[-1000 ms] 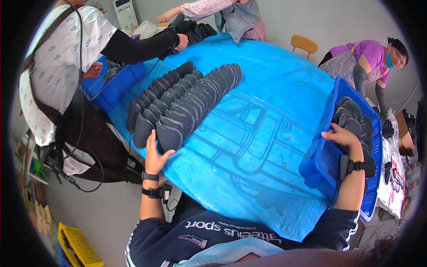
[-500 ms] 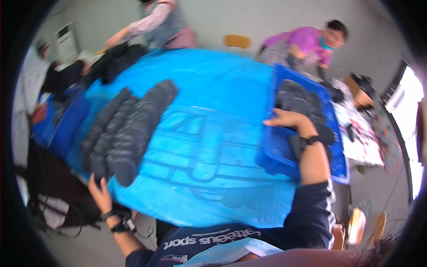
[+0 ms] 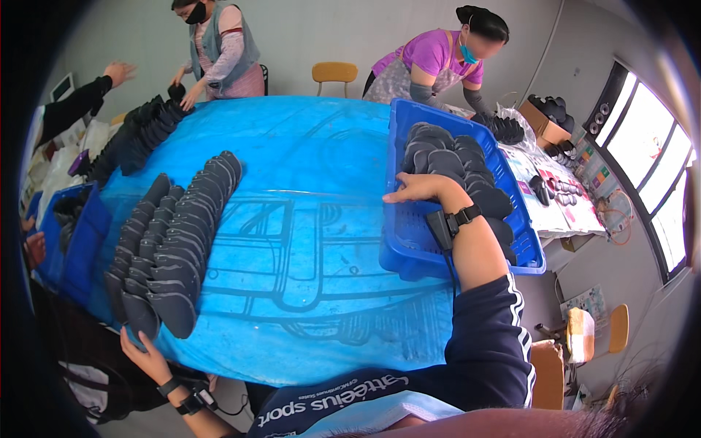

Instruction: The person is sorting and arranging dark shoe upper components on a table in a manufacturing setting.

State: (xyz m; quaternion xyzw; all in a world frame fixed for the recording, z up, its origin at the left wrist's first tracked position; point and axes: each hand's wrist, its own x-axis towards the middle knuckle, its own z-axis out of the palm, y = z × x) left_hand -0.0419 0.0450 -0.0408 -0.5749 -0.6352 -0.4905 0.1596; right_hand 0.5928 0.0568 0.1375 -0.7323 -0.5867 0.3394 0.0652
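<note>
The right hand (image 3: pixel 421 187) lies over the left rim of the large blue crate (image 3: pixel 412 266), fingers partly extended and pointing leftward; whether it grips the rim I cannot tell. The left hand (image 3: pixel 148 359), well to the left of the crate and nearer the wearer, is open, fingers and thumb spread, holding nothing. Its fingertips are at the near end of the rows of pieces; contact cannot be made out.

Inside the crate, dark grey curved pieces (image 3: pixel 442 157) lie overlapped along its back and right side. Left of the crate, across a bare stretch of the blue-covered table (image 3: pixel 328 131), three rows of similar pieces run away from the wearer: the right row (image 3: pixel 175 281) closest to the crate, the middle row (image 3: pixel 151 250) next, the left row (image 3: pixel 129 244) farthest. The pieces in each row overlap.

Past those rows, far left of the crate, is another blue crate (image 3: pixel 91 233) with dark pieces in it. Left of the crate and farther back, a co-worker in a vest (image 3: pixel 230 66) stands by a dark heap (image 3: pixel 142 135). Just behind the crate, a co-worker in a purple top (image 3: pixel 431 55) leans forward.
</note>
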